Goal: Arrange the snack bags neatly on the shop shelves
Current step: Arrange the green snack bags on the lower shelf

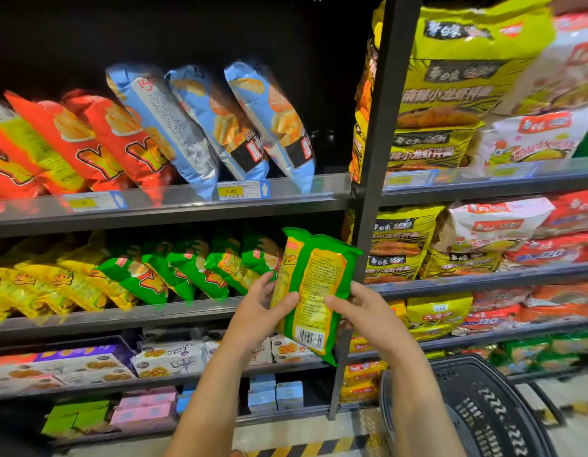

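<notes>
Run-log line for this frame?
left hand: grips green snack bag | right hand: grips same bag | bag: barcode side facing camera, off shelf | stage: not yet placed

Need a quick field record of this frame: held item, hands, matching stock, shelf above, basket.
held: green snack bag, back and barcode toward camera, not yet shelved
hands: left hand and right hand each grip one side edge
matching row: green bags leaning on middle shelf, left of held bag
shelf above: red bags, blue bags, leaning
basket: black basket, lower right
</notes>
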A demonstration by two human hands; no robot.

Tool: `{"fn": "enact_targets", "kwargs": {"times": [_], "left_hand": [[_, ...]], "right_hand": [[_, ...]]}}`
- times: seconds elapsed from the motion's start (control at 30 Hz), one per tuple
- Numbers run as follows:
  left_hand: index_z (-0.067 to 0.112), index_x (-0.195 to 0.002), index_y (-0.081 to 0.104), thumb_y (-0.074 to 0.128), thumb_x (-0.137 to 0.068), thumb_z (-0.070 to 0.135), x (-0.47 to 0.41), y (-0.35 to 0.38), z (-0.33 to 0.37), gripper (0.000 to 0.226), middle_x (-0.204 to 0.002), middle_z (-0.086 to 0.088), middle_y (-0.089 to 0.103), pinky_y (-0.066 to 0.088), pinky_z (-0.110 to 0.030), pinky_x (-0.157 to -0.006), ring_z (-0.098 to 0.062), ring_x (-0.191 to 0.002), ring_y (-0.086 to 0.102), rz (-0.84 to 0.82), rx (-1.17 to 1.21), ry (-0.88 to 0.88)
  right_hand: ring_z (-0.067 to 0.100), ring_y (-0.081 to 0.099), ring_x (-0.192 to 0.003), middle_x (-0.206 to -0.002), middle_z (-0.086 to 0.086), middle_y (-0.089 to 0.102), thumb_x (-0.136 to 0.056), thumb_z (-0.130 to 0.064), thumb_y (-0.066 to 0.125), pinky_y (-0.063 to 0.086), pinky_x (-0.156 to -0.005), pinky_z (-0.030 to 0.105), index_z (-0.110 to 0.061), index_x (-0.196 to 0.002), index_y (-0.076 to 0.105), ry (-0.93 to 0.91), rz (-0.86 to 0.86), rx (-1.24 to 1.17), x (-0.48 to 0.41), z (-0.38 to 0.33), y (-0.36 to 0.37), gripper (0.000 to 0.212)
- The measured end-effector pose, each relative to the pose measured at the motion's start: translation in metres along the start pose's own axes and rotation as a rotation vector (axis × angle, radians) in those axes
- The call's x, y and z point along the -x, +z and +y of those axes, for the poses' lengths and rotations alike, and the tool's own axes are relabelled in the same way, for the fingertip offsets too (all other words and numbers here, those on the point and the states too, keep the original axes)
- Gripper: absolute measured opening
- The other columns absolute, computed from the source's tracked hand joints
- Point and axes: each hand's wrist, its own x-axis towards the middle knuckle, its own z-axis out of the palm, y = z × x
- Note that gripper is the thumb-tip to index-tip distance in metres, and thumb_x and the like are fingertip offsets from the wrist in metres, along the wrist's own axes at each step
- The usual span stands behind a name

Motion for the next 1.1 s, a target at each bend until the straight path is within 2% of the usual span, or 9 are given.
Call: {"fn": "enact_targets", "kwargs": {"times": [0.13,0.27,0.33,0.43,0.63,0.77,0.87,1.0,1.1], "left_hand": [[0.033,-0.138,0.058,0.074,-0.082,0.044,0.019,0.003,0.012,0.059,-0.126,0.009,0.076,0.06,-0.024,-0.083,-0.011,-0.111,0.075,-0.122,-0.061,0.008],[0.028,-0.129,0.063,0.077,-0.078,0.047,0.03,0.021,0.018,0.056,-0.116,0.007,0.08,0.062,-0.041,-0.094,-0.015,-0.106,0.077,-0.006,-0.019,0.032],[0.03,-0.127,0.062,0.08,-0.076,0.051,0.034,0.032,0.019,0.058,-0.116,0.006,0.079,0.06,-0.048,-0.099,-0.015,-0.106,0.077,0.054,-0.041,0.036],[0.033,-0.126,0.057,0.082,-0.085,0.047,0.036,0.041,0.019,0.05,-0.115,0.008,0.078,0.06,-0.049,-0.099,-0.011,-0.105,0.076,0.097,-0.101,0.053],[0.046,-0.134,0.057,0.051,-0.087,0.082,0.048,0.036,0.034,0.06,-0.132,0.015,0.071,0.054,-0.041,-0.103,-0.006,-0.121,0.068,-0.048,-0.031,-0.077],[0.023,-0.14,0.062,0.022,-0.095,0.081,0.046,0.031,0.044,0.083,-0.133,-0.001,0.073,0.054,-0.047,-0.105,-0.017,-0.125,0.067,0.074,0.215,-0.164],[0.017,-0.139,0.061,0.017,-0.098,0.081,0.043,0.027,0.052,0.088,-0.129,-0.008,0.075,0.049,-0.055,-0.11,-0.026,-0.123,0.069,0.131,0.363,-0.19],[0.018,-0.144,0.057,0.018,-0.096,0.083,0.04,0.028,0.059,0.09,-0.133,-0.007,0.074,0.048,-0.057,-0.112,-0.028,-0.127,0.068,0.102,0.372,-0.216],[0.021,-0.145,0.058,0.028,-0.096,0.082,0.037,0.035,0.065,0.084,-0.136,-0.006,0.072,0.05,-0.055,-0.11,-0.026,-0.126,0.068,0.033,0.303,-0.215]], "right_hand": [[0.007,0.073,-0.109,-0.117,-0.013,0.078,-0.102,-0.037,0.064,0.057,-0.09,0.032,-0.034,-0.128,0.069,0.013,-0.096,-0.019,0.02,-0.008,-0.007,0.027],[0.012,0.072,-0.118,-0.126,-0.008,0.076,-0.088,-0.057,0.064,0.055,-0.103,0.041,-0.031,-0.135,0.063,-0.001,-0.122,-0.206,0.028,-0.014,0.002,0.054],[0.003,0.073,-0.11,-0.124,-0.006,0.076,-0.084,-0.06,0.068,0.058,-0.098,0.033,-0.031,-0.131,0.06,-0.025,-0.039,-0.265,0.027,-0.017,0.012,0.056],[-0.024,0.063,-0.08,-0.109,-0.017,0.069,-0.095,-0.051,0.068,0.048,-0.064,0.003,-0.035,-0.116,0.058,-0.074,0.111,-0.177,0.026,-0.017,0.02,0.028],[-0.005,0.074,-0.096,-0.104,-0.02,0.079,-0.091,-0.053,0.069,0.056,-0.077,0.021,-0.036,-0.116,0.066,-0.056,0.138,-0.248,0.027,-0.009,0.013,0.031],[-0.002,0.075,-0.095,-0.102,-0.019,0.08,-0.092,-0.052,0.061,0.056,-0.07,0.016,-0.03,-0.123,0.065,-0.008,0.069,-0.359,0.03,-0.006,0.005,0.038],[0.004,0.077,-0.096,-0.105,-0.01,0.081,-0.089,-0.051,0.057,0.059,-0.068,0.018,-0.024,-0.124,0.067,0.018,0.032,-0.401,0.033,-0.004,0.002,0.045],[0.021,0.076,-0.109,-0.116,0.003,0.08,-0.09,-0.051,0.057,0.061,-0.091,0.043,-0.019,-0.127,0.068,0.046,0.015,-0.44,0.032,-0.006,0.001,0.05],[0.015,0.076,-0.108,-0.118,0.0,0.08,-0.095,-0.049,0.057,0.062,-0.088,0.036,-0.021,-0.128,0.067,0.022,0.027,-0.392,0.031,-0.01,-0.002,0.045]]}}
